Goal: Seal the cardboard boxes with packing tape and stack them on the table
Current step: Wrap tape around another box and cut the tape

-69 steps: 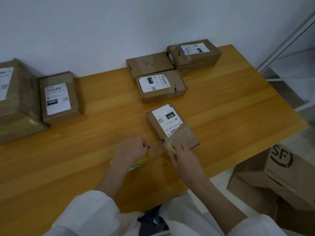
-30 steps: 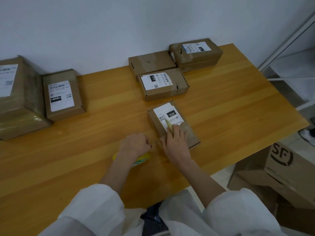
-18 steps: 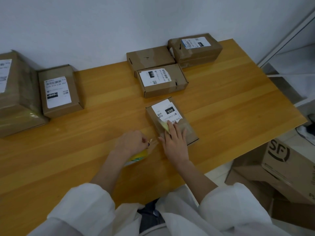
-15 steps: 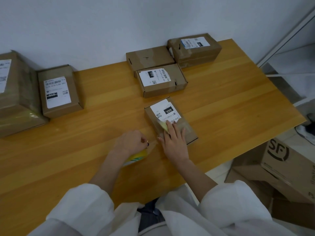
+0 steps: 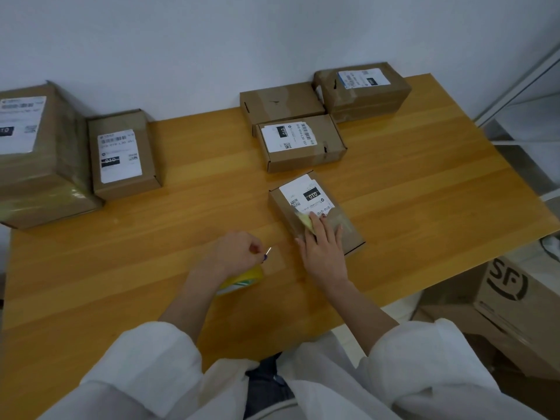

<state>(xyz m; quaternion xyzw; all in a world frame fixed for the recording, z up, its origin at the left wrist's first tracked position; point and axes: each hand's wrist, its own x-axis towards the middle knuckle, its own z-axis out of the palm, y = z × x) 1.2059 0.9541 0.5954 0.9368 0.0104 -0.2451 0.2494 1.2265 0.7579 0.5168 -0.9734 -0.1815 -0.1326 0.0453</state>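
At the near middle of the bench [image 5: 424, 207], the box [image 5: 315, 189] lies label up. The right hand [image 5: 322, 250] presses flat, fingers straight, on tape across its near end. The left hand [image 5: 239, 253] grips the tape roll [image 5: 242, 280] just beside. Keep the strip taut; rub outward to avoid creases.

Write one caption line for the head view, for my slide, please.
Right hand presses clear tape onto a small labelled box while the left hand holds the tape roll on the wooden table.

Right hand [image 5: 324, 253] flat on small box [image 5: 315, 213], left hand [image 5: 239, 253] gripping tape roll [image 5: 242, 280] — wooden table [image 5: 424, 213]
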